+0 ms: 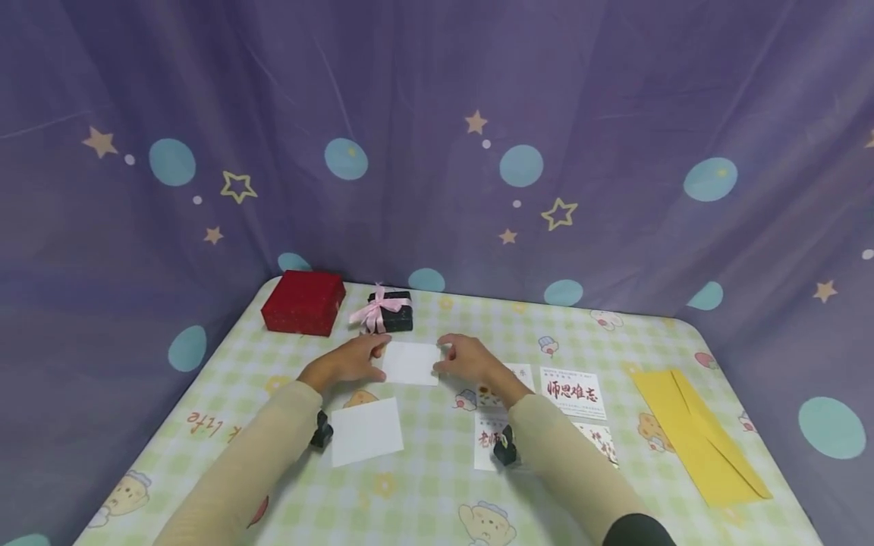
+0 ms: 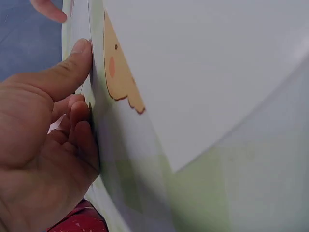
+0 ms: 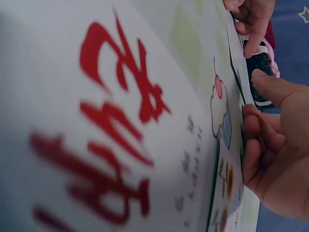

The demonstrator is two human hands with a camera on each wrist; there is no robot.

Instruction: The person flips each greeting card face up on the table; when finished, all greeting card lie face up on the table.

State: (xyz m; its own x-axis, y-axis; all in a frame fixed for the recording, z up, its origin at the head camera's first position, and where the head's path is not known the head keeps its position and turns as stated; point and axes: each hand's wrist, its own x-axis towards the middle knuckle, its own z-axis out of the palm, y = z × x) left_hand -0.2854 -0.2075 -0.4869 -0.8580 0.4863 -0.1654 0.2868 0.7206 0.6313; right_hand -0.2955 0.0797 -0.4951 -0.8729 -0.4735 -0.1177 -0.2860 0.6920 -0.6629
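Note:
A blank white card [image 1: 411, 362] lies flat near the middle of the table, between both hands. My left hand [image 1: 351, 358] pinches its left edge, thumb and curled fingers at the border. On the opposite edge, my right hand [image 1: 471, 360] grips with thumb and bent fingers, as the right wrist view shows the hand [image 3: 280, 140] from the side. Below the left hand rests a second blank white card [image 1: 367, 431], large in the left wrist view. Under the right forearm are several printed cards, one bearing red characters [image 1: 572, 393]; the arm partly hides them.
At the back left stand a red box [image 1: 303, 303] and a small dark box [image 1: 399, 318] with a pink ribbon bow. A yellow envelope [image 1: 703, 440] lies at the right. Checked cloth covers the table, and a purple curtain [image 1: 437, 227] hangs behind.

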